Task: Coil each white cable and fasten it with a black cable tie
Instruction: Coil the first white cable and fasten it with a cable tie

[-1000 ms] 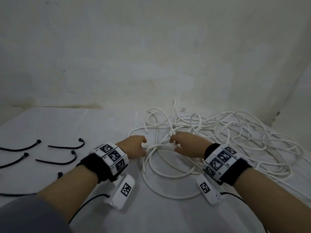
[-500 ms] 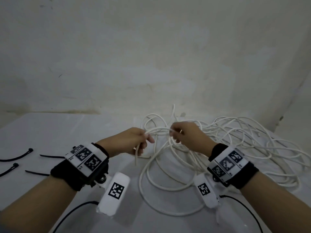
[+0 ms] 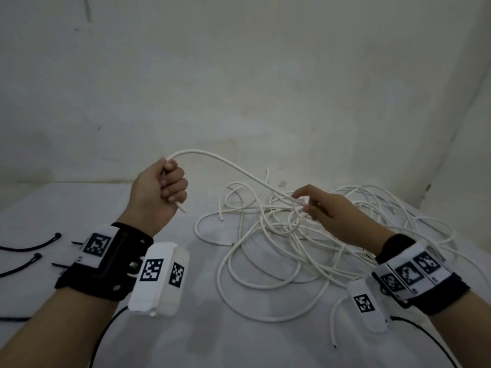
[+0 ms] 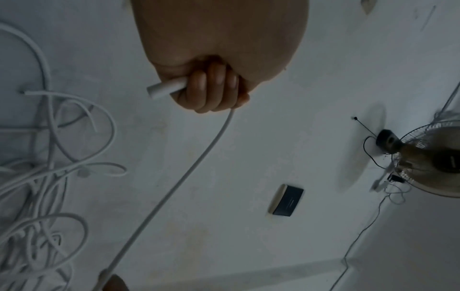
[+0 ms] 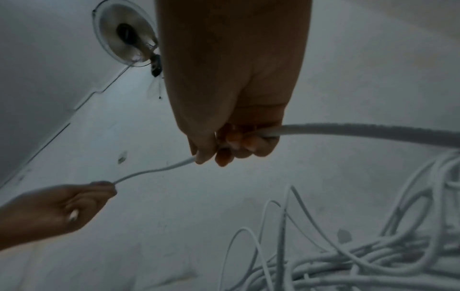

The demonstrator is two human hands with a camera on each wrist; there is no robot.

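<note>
My left hand (image 3: 170, 185) is raised in a fist round one white cable (image 3: 233, 167), whose cut end (image 4: 161, 90) sticks out below the little finger. That cable arcs right and down to my right hand (image 3: 308, 203), which pinches it between thumb and fingers (image 5: 224, 145) just above the tangled pile of white cables (image 3: 292, 248) on the table. Black cable ties (image 3: 32, 245) lie on the table at the far left, partly behind my left wrist band.
The white table (image 3: 186, 335) runs back to a pale wall (image 3: 239, 88), with a side wall close on the right. Loose cable ends lie near the front right (image 3: 333, 341). A wall fan (image 4: 433, 157) and a dark box (image 4: 286, 199) show in the left wrist view.
My left hand has risen and drawn left with the cable end in its fist, stretching a span of cable out of the pile. My right hand stayed low, the cable between its fingers.
</note>
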